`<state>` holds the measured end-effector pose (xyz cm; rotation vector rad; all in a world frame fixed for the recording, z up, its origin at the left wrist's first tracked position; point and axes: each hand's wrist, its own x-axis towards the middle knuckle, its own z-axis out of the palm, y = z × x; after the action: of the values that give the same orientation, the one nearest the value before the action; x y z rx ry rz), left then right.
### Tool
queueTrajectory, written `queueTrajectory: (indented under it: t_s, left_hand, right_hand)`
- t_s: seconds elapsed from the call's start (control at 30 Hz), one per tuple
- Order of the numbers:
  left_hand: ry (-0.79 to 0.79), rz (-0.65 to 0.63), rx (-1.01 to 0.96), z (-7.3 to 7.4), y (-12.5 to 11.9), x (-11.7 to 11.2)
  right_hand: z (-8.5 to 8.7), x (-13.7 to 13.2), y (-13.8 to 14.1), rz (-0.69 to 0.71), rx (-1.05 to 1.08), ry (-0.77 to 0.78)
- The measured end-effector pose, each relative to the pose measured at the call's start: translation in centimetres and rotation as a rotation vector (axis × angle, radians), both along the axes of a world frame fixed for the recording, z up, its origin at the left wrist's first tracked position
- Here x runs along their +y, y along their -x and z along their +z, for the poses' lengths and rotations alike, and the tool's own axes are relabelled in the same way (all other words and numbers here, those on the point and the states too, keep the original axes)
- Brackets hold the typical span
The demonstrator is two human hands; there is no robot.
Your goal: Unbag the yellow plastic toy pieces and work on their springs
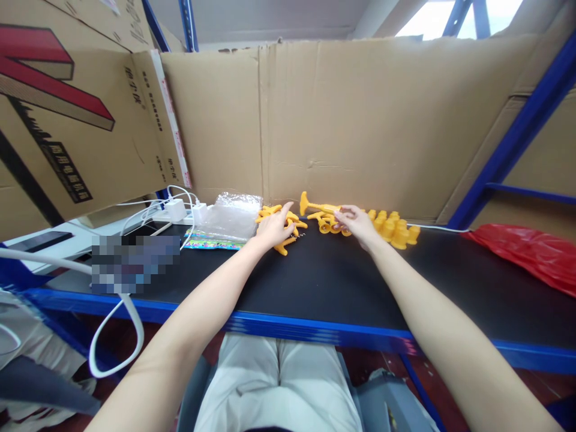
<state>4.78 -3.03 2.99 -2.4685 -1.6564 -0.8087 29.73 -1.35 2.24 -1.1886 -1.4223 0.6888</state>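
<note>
My right hand (355, 223) is closed on a yellow T-handled tool (317, 206), pinching its barrel while the crossbar points left. Just below it lie more yellow T-handled pieces with round, cup-like ends (324, 225). My left hand (271, 229) rests over a loose pile of yellow T-shaped handles (284, 246), its index finger and thumb apart. A metal spiral seems to stick out of one handle; parts of the pile are hidden under the hand. Right of my right hand stand several yellow sleeves (396, 230) in rows.
Clear plastic bags (231, 217) lie left of the pile on a colourful packet. White chargers (175, 210) and cables sit further left. A red plastic bag (526, 252) lies at the right. Cardboard (382, 120) walls the back of the black tabletop (324, 282), which has a blue front edge.
</note>
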Motion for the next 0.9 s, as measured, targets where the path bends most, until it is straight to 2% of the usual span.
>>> queueTrajectory:
  t_s: [0.17, 0.27, 0.4, 0.53, 0.73, 0.9]
  left_hand:
    - [-0.012, -0.007, 0.044, -0.5, 0.0, 0.4]
    - [-0.021, -0.007, 0.06, -0.5, -0.1, 0.3]
    - [-0.006, -0.008, 0.076, -0.4, -0.2, 0.3]
    - [0.013, -0.007, 0.089, -0.3, -0.2, 0.3]
    - [0.026, -0.008, 0.088, -0.2, -0.2, 0.3]
    - [0.033, -0.03, 0.082, -0.3, -0.2, 0.3]
  right_hand:
    - [-0.5, 0.7, -0.2, -0.219, -0.431, -0.372]
    - [-0.4, 0.4, 0.8, -0.24, -0.754, -0.458]
    - [0.0, 0.2, 2.6, -0.232, -1.183, -0.401]
    - [-0.4, 1.0, 3.7, -0.24, -1.421, -0.319]
    - [-1.7, 2.0, 4.4, -0.274, -1.506, -0.276]
    - [-1.9, 1.9, 4.9, -0.241, -1.528, -0.235]
